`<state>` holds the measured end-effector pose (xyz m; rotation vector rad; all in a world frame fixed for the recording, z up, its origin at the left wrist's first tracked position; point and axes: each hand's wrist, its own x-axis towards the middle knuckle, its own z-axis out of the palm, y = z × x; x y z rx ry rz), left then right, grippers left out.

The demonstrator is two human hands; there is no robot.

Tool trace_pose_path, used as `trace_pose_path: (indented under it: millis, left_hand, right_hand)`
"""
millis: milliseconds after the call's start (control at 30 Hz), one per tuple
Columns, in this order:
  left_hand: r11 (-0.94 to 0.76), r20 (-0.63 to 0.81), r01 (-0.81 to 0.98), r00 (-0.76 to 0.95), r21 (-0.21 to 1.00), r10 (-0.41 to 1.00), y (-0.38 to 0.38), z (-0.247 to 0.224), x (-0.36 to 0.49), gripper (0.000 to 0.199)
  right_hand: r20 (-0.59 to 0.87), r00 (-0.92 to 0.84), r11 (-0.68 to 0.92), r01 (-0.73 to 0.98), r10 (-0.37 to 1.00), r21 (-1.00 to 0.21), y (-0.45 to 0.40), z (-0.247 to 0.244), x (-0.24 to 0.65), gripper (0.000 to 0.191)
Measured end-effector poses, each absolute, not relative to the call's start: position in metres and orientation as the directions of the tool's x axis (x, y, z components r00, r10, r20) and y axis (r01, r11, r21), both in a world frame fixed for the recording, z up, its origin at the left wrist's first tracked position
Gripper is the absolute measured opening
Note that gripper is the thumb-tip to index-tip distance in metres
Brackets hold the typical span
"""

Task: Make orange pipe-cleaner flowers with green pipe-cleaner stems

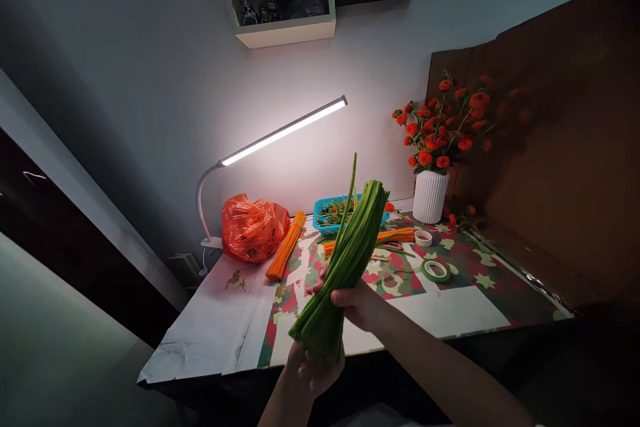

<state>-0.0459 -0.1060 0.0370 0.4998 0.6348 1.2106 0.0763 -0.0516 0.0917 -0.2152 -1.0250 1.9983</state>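
A thick bundle of green pipe cleaners point(353, 260) is held up at a tilt over the table's front edge, one stem poking out above the others. My right hand point(357, 305) grips it around the middle, thumb across the near side. Cupped under the flared lower end is my left hand point(316, 370), its fingers curled against the stems and partly hidden. Behind the bundle lie orange pipe cleaners point(397, 235) and a blue basket point(323, 208) of green and orange pieces. Another orange bundle point(286, 250) rests farther left.
An orange plastic bag point(254, 227) sits beside a lit clamp lamp point(285, 130). At right are a green tape roll point(436, 271), a pale tape roll point(423, 238) and a white vase point(430, 197) of orange flowers point(434, 123). Cardboard point(550, 167) stands along the right side.
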Motion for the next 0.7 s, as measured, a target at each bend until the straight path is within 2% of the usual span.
trace_pose_path:
  millis: [100, 167, 267, 367, 467, 600, 700]
  left_hand:
    - [0.329, -0.086, -0.742, 0.347, 0.584, 0.934, -0.108, 0.044, -0.039, 0.039]
    - [0.348, -0.103, -0.732, 0.358, 0.585, 0.928, -0.109, 0.049, -0.035, 0.033]
    - [0.351, -0.211, -0.71, 0.281, 0.611, 0.936, -0.11, 0.053, -0.032, 0.022]
    - [0.337, -0.285, -0.719, 0.198, 0.608, 0.938, -0.112, 0.054, -0.029, 0.018]
    - [0.334, -0.288, -0.729, 0.193, 0.598, 0.938, -0.113, 0.049, -0.027, 0.023]
    - [0.33, -0.313, -0.721, 0.164, 0.609, 0.936, -0.114, 0.038, -0.025, 0.029]
    - [0.303, -0.279, -0.733, 0.16, 0.609, 0.947, -0.115, 0.03, -0.024, 0.028]
  right_hand:
    - [0.147, -0.614, -0.364, -0.626, 0.776, -0.69, -0.049, 0.088, 0.078, 0.05]
    - [0.119, -0.613, -0.388, -0.626, 0.781, -0.676, -0.046, 0.085, 0.08, 0.048]
    - [0.105, -0.613, -0.395, -0.621, 0.783, -0.677, -0.042, 0.081, 0.082, 0.045]
    - [0.149, -0.651, -0.379, -0.595, 0.744, -0.709, -0.038, 0.078, 0.085, 0.051]
    - [0.221, -0.699, -0.343, -0.571, 0.68, -0.746, -0.034, 0.079, 0.087, 0.059]
    - [0.261, -0.715, -0.301, -0.557, 0.649, -0.774, -0.035, 0.085, 0.09, 0.059]
    - [0.264, -0.728, -0.319, -0.555, 0.632, -0.768, -0.036, 0.084, 0.093, 0.058]
